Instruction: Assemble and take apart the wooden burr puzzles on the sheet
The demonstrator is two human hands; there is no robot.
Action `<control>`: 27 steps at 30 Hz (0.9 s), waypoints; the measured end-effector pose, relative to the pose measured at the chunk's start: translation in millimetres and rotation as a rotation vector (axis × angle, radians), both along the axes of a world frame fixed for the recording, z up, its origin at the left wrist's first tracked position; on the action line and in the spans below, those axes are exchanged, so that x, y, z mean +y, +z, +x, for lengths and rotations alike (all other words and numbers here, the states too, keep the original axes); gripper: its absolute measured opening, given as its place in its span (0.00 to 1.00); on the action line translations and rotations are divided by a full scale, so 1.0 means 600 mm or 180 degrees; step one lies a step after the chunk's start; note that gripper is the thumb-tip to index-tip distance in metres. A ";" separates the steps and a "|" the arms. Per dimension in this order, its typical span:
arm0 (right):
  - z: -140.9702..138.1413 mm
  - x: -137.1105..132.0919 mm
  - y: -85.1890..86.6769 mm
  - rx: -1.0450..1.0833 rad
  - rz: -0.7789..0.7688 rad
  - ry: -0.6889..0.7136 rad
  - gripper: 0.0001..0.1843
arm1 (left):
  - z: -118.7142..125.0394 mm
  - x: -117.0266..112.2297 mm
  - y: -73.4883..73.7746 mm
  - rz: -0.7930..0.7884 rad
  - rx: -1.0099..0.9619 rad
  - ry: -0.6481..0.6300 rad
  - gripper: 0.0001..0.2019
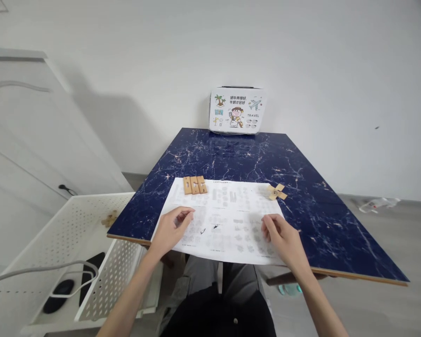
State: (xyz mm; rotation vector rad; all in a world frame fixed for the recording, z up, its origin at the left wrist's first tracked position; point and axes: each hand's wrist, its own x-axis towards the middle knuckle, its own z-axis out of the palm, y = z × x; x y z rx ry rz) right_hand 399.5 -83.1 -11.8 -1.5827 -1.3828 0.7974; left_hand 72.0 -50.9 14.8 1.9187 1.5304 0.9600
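A large white printed sheet [228, 243] with rows of small grey diagrams lies on the blue marbled table. My left hand [171, 228] rests at its left side, fingers loosely curled and thumb close to them, with nothing visible in them. Over the sheet's right edge, my right hand [282, 236] is curled in a loose fist; no object shows in it. Three flat wooden pieces with cutouts [195, 185] lie side by side at the sheet's upper left. At the upper right sits a cross of wooden pieces [277, 191]. Two small dark marks or bits are between my hands.
A white case with cartoon prints [236, 111] stands at the table's [231, 157] far end against the wall. Left of the table, a white perforated drawer unit [105, 281] holds a black mouse [58, 296], a cable and a small wooden object [109, 219].
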 end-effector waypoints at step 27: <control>0.052 0.018 -0.024 0.0238 0.0168 0.0243 0.21 | 0.022 0.034 -0.003 -0.0295 0.0354 -0.0380 0.12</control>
